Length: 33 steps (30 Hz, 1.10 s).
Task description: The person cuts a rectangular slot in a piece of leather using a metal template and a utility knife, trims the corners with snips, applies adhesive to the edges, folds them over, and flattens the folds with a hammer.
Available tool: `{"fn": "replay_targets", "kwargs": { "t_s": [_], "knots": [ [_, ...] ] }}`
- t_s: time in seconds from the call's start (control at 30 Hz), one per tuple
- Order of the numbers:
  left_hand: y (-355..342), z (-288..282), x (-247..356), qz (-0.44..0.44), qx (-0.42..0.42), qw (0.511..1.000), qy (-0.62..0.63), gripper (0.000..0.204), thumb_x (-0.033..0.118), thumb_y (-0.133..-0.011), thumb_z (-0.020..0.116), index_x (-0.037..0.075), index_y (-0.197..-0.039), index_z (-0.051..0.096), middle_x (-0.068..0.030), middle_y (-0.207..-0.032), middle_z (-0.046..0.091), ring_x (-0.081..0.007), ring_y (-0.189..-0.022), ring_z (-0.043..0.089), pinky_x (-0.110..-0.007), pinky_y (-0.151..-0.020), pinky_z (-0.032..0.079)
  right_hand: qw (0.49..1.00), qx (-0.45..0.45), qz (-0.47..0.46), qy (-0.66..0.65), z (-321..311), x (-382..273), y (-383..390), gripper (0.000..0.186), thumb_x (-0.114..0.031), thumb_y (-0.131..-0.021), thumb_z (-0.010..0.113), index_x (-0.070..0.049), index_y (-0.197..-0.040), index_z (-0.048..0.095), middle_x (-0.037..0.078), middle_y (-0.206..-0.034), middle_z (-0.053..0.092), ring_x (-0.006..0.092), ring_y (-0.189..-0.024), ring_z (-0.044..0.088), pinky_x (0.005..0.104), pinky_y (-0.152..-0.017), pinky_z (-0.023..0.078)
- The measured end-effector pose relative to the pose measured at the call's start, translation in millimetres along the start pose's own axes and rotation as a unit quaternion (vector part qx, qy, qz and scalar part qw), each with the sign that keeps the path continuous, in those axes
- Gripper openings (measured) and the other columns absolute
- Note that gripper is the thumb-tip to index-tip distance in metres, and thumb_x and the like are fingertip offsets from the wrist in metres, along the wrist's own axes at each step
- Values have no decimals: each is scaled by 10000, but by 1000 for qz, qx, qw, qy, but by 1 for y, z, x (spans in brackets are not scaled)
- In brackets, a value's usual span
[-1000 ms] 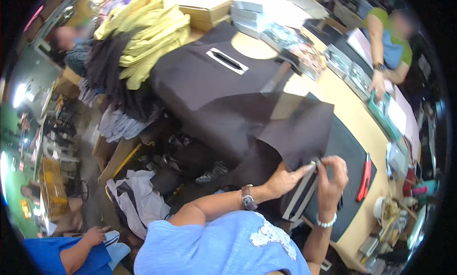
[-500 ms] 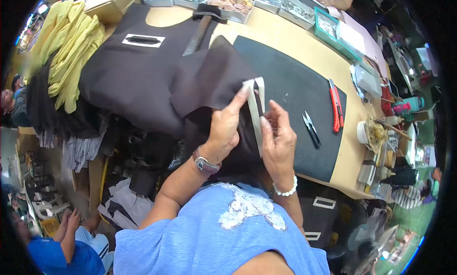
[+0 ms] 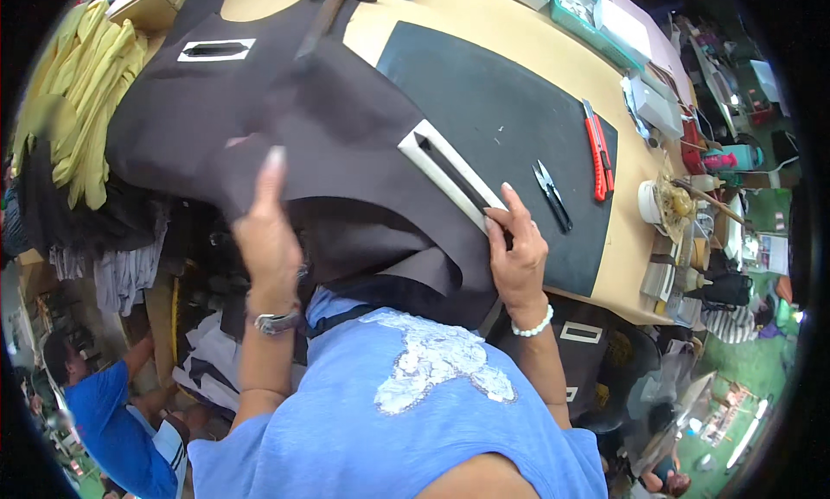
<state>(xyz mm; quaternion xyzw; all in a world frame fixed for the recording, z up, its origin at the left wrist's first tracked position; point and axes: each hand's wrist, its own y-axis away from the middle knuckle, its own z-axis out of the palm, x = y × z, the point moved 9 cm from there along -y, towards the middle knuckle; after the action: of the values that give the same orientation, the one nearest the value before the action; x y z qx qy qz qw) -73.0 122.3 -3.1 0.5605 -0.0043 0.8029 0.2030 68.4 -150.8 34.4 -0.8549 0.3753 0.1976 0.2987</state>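
Note:
A dark brown fabric panel [image 3: 346, 136] lies over the table and hangs off its near edge. A white rectangular frame with a dark slot [image 3: 432, 158] sits slantwise at its right edge. Thumb and index finger of my right hand [image 3: 519, 261] are closed on the panel at the near end of this frame. My left hand [image 3: 272, 240], smeared by motion, is over the panel's near left part; its grip cannot be made out. A second white slotted frame [image 3: 194, 55] shows on the panel's far left part. On the panel's far part rests a hammer [image 3: 324, 17].
On the black mat [image 3: 484, 93] lie small thread snips [image 3: 552, 197] and a red utility knife [image 3: 596, 149]. Yellow fabric [image 3: 82, 101] is piled at the left. A teal tray [image 3: 596, 19] stands at the back, a white bowl [image 3: 648, 203] at the right. Another person [image 3: 130, 421] sits lower left.
The frame held upright between both hands now lies flat with the panel. My left hand has let go and moved left; my right hand stays at the frame's near end. The view has shifted.

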Motion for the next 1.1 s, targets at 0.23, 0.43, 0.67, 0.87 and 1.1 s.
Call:
{"fn": "replay_targets", "kwargs": {
  "t_s": [0.23,0.43,0.67,0.87,1.1],
  "knots": [
    [94,149,60,479,-472,650,-353,391,56,-681,726,78,-1061,636,-94,-1051,625,-247,-1022,570,-351,-903,431,986,77,-125,79,0,-14,12,391,25,-756,675,30,-1132,567,107,-766,653,194,-695,646,316,-658,518],
    [107,188,-69,337,-741,414,-407,158,135,-746,659,53,-881,668,-74,-835,611,-245,-816,592,-369,-730,450,985,73,-137,69,4,-12,14,355,29,-761,664,22,-1106,580,110,-778,649,214,-691,640,321,-664,516],
    [87,177,-74,287,-778,464,-311,113,141,-765,651,74,-850,684,-59,-775,581,-240,-755,583,-362,-703,446,985,27,-151,85,6,-17,11,387,52,-722,658,13,-1099,587,121,-808,647,226,-746,637,330,-678,517],
    [84,165,-68,343,-747,481,-305,100,164,-776,645,111,-847,692,-14,-795,530,-177,-797,529,-331,-784,395,981,-50,-183,49,-2,-19,21,329,51,-731,642,27,-1056,599,140,-898,653,263,-846,651,358,-724,521],
    [87,164,-66,365,-743,475,-300,117,160,-780,635,117,-867,701,-16,-800,532,-179,-791,526,-326,-769,401,988,-110,-63,90,8,3,14,295,-184,-778,661,-83,-1054,648,144,-1233,507,313,-1085,492,402,-934,380]
  ]
}}
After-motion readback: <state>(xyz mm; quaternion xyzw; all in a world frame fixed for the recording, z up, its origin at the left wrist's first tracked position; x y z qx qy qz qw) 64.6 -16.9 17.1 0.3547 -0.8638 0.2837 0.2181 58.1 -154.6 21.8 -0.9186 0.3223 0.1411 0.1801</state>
